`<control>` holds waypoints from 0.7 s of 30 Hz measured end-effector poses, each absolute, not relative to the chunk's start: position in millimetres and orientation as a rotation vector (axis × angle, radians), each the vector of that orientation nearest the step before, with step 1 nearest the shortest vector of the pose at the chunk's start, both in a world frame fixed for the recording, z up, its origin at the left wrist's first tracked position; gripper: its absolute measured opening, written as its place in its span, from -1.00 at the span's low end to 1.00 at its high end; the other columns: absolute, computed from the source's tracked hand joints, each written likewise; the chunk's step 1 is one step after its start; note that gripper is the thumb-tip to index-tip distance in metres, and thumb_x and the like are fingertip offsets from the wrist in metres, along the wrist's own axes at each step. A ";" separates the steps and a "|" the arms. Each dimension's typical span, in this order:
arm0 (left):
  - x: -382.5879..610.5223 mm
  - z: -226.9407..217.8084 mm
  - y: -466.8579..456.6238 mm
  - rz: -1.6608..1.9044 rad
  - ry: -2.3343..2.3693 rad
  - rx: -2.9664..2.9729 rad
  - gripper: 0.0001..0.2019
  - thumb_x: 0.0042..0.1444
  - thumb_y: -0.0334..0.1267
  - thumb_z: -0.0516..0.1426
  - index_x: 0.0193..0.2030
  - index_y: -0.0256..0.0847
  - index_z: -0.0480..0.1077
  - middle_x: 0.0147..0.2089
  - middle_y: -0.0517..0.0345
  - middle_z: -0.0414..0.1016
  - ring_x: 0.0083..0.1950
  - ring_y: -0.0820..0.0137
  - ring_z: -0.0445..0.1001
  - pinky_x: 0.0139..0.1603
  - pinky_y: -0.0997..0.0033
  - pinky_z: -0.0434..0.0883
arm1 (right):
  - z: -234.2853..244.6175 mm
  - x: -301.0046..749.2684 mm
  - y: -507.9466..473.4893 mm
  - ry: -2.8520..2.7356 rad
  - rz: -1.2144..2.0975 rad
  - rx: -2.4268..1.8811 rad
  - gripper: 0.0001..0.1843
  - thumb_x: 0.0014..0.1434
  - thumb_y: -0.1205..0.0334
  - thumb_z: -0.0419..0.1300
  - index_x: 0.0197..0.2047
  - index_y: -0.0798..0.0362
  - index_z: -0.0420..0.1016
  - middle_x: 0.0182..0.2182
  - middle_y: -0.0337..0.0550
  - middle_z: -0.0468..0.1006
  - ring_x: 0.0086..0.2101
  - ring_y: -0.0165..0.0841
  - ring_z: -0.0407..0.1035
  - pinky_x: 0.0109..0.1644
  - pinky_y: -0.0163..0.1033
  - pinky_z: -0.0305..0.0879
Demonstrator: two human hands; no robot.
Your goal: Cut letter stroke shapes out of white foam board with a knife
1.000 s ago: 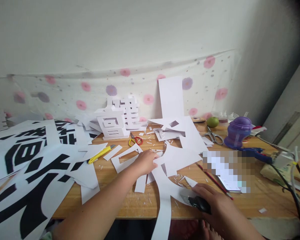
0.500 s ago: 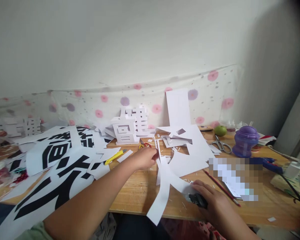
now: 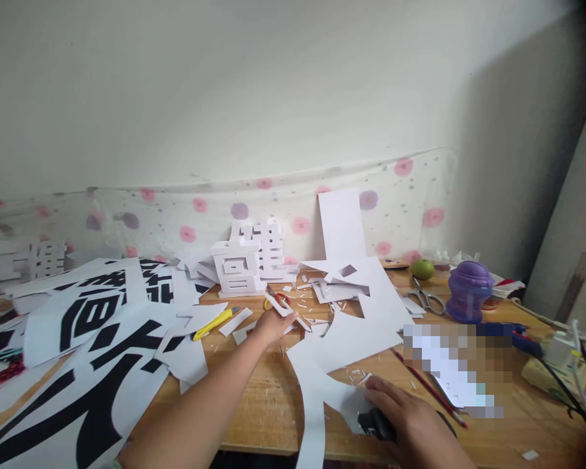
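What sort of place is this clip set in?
Probably a home paper-craft desk: wooden table strewn with white paper offcuts, printed sheets of large black characters, standing cut-out characters, a yellow utility knife, scissors. Left hand holds a paper strip; right hand a black tool.

On the bench (image 3: 268,391), black-printed sheets (image 3: 92,339) spill over the left side, a yellow knife (image 3: 213,323) just beside them. White block letters (image 3: 238,267) stand at the back against a flowered cloth (image 3: 176,215) — to the right lie steel scissors (image 3: 427,298), a green fruit (image 3: 422,268) and a purple jar (image 3: 469,292).
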State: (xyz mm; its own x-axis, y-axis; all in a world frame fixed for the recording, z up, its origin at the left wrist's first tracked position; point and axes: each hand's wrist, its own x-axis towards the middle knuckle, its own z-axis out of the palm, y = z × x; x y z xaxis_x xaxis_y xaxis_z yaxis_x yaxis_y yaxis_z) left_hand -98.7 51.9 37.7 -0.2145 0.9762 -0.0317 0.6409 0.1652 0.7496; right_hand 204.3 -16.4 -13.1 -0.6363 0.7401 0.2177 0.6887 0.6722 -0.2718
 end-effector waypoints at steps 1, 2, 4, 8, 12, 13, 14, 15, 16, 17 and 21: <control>-99.3 31.8 55.9 0.884 1.932 1.430 -0.66 0.26 -0.12 0.13 0.09 -0.23 0.36 0.08 0.00 0.43 -0.02 0.24 0.48 -0.05 0.11 0.49 | -13.6 205.7 -14.9 -2.584 0.250 -1.148 -0.28 -0.24 0.56 0.10 0.05 0.05 0.55 0.16 0.02 0.45 0.08 -0.13 0.43 0.15 -0.16 0.35; -99.8 26.9 59.4 0.923 1.935 1.340 -0.66 0.26 -0.12 0.13 0.10 -0.23 0.36 0.08 0.00 0.43 -0.02 0.24 0.48 -0.05 0.11 0.49 | -14.6 207.7 -13.3 -2.582 0.262 -1.158 -0.28 -0.25 0.55 0.11 0.04 0.03 0.56 0.16 0.02 0.45 0.08 -0.12 0.43 0.14 -0.16 0.36; -101.0 20.9 64.2 1.011 1.907 1.199 -0.65 0.26 -0.13 0.13 0.11 -0.22 0.35 0.09 -0.01 0.42 -0.01 0.24 0.47 -0.04 0.10 0.48 | -18.5 213.7 -9.5 -2.559 0.271 -1.155 -0.31 -0.25 0.54 0.14 0.01 0.00 0.59 0.14 0.00 0.47 0.06 -0.10 0.44 0.12 -0.17 0.38; -108.9 28.4 60.6 1.169 1.717 1.045 -0.64 0.26 -0.12 0.13 0.13 -0.23 0.33 0.09 -0.02 0.42 -0.02 0.25 0.48 -0.05 0.10 0.49 | -33.5 228.8 0.6 -2.418 0.247 -1.064 -0.33 -0.20 0.55 0.17 0.01 -0.07 0.59 0.12 -0.10 0.49 0.04 -0.12 0.46 0.09 -0.23 0.41; -121.2 44.7 36.8 1.184 1.386 1.005 -0.62 0.29 -0.02 0.06 0.08 -0.25 0.36 -0.12 0.02 0.52 -0.21 0.34 0.52 -0.20 0.24 0.49 | -46.1 229.3 7.7 -2.225 0.163 -0.983 -0.44 -0.10 0.49 0.16 0.00 -0.04 0.58 0.11 -0.07 0.51 0.08 -0.13 0.43 0.12 -0.22 0.40; -122.0 45.9 28.5 1.183 1.306 0.999 -0.59 0.28 0.02 0.05 0.08 -0.25 0.36 -0.19 0.02 0.54 -0.27 0.35 0.53 -0.26 0.29 0.47 | -46.6 226.2 7.7 -2.185 0.133 -0.978 -0.48 -0.06 0.46 0.15 -0.01 -0.02 0.57 0.11 -0.05 0.51 0.08 -0.13 0.43 0.12 -0.20 0.40; -121.0 45.3 19.8 1.186 1.237 0.989 -0.56 0.26 0.07 0.05 0.07 -0.24 0.37 -0.24 0.02 0.55 -0.33 0.35 0.53 -0.32 0.33 0.45 | -45.9 222.2 6.8 -2.153 0.110 -0.981 -0.51 -0.03 0.44 0.14 -0.01 -0.01 0.56 0.11 -0.03 0.51 0.08 -0.14 0.43 0.13 -0.19 0.40; -118.2 42.9 10.7 1.192 1.178 0.974 -0.51 0.22 0.13 0.07 0.06 -0.23 0.37 -0.28 0.01 0.56 -0.38 0.35 0.53 -0.37 0.36 0.42 | -44.1 217.6 5.1 -2.127 0.096 -0.987 -0.53 -0.01 0.43 0.13 -0.01 0.00 0.55 0.11 -0.02 0.51 0.08 -0.14 0.43 0.13 -0.17 0.40; -113.7 39.1 1.3 1.201 1.129 0.954 -0.47 0.16 0.19 0.10 0.04 -0.23 0.37 -0.29 -0.01 0.57 -0.41 0.35 0.53 -0.40 0.37 0.41 | -41.3 212.6 2.8 -2.109 0.094 -0.990 -0.53 -0.01 0.42 0.13 -0.01 0.00 0.55 0.10 -0.02 0.51 0.08 -0.15 0.43 0.12 -0.16 0.40; -108.1 34.3 -8.1 1.210 1.087 0.931 -0.42 0.09 0.25 0.14 0.01 -0.22 0.37 -0.29 -0.02 0.59 -0.42 0.34 0.53 -0.40 0.37 0.40 | -37.7 207.5 -0.1 -2.100 0.104 -0.992 -0.53 0.00 0.43 0.12 -0.01 0.01 0.54 0.09 -0.01 0.52 0.07 -0.15 0.44 0.12 -0.15 0.41; -86.4 14.7 -46.1 1.249 0.944 0.841 -0.32 -0.21 0.26 0.33 -0.06 -0.19 0.41 -0.22 0.00 0.62 -0.24 0.23 0.58 -0.19 0.28 0.46 | -22.4 189.0 -13.2 -2.143 0.211 -0.978 -0.53 -0.01 0.46 0.11 -0.03 0.02 0.55 0.06 -0.01 0.54 0.04 -0.18 0.46 0.13 -0.14 0.40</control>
State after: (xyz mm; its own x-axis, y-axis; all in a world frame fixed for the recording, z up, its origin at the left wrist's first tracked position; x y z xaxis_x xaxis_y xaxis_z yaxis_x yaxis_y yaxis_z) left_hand -86.4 -46.1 14.7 0.0646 0.9908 -0.1191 -0.3850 0.1348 0.9130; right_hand 189.0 -13.2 -22.4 -0.4204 0.7046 0.5717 0.5799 0.6932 -0.4280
